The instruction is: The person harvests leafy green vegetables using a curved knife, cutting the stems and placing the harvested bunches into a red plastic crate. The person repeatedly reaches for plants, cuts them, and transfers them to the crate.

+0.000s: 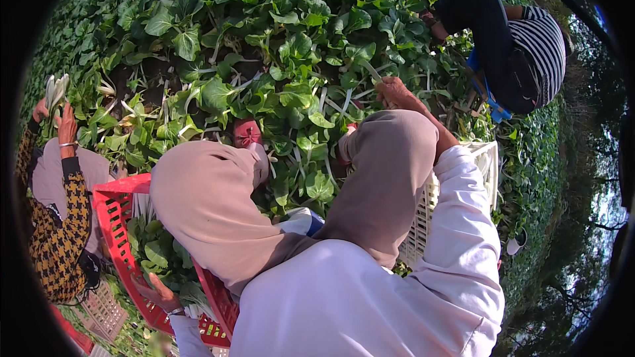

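My right hand [395, 92] is closed around a knife [371, 70], beyond my right knee. The flat blade points up and left over the leafy greens [297, 94], which have broad green leaves and pale stalks. Low on the left, my left hand [159, 293] is inside a red plastic crate [110, 228], its thumb apart from the fingers. Harvested greens [156, 253] lie in that crate, with white stalks showing at both ends. Whether the left fingertips touch the leaves or the crate wall is unclear.
A white plastic crate [483, 158] stands by my right arm. At left, a co-worker in a checked sleeve [74, 208] holds a bunch of pale-stalked greens [57, 88]. Another person in a striped shirt [540, 49] crouches at upper right. A brown crate [103, 310] sits lower left.
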### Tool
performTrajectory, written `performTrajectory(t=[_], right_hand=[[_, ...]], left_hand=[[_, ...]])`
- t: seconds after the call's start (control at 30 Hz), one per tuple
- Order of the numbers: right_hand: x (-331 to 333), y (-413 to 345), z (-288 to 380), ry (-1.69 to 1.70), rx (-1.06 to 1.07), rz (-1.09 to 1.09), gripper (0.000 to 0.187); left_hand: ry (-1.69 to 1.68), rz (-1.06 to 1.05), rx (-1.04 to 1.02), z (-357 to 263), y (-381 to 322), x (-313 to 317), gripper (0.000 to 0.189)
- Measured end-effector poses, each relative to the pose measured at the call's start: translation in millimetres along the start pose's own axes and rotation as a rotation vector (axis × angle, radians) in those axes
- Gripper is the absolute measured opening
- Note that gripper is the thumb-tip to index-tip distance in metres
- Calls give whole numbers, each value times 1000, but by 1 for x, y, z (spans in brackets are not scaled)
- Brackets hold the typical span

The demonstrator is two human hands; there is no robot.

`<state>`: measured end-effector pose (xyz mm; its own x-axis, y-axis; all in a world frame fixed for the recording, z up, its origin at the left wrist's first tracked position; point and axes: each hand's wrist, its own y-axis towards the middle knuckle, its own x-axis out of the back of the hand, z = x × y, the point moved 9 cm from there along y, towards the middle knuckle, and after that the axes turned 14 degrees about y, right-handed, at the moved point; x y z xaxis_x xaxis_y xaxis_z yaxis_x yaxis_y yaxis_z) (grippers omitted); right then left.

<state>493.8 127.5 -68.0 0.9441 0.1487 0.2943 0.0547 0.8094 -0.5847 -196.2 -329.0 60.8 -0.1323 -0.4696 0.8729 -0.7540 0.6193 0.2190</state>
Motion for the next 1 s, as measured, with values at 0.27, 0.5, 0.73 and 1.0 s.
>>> performTrajectory(t=[0.27,0.5,0.73,1.0], right_hand=[[-61,89,-38,571,-148,83,20],[-59,196,-133,994,-508,-309,15],[-39,198,-94,332,347,-408,21],[-38,241,-86,198,28,-365,25]], left_hand=[[-174,293,-477,-266,152,-131,47],[72,619,-1338,-539,68,-293,42],[-27,680,-1894,-676,-75,-440,29],[690,454,-1719,-729,-54,-589,22]])
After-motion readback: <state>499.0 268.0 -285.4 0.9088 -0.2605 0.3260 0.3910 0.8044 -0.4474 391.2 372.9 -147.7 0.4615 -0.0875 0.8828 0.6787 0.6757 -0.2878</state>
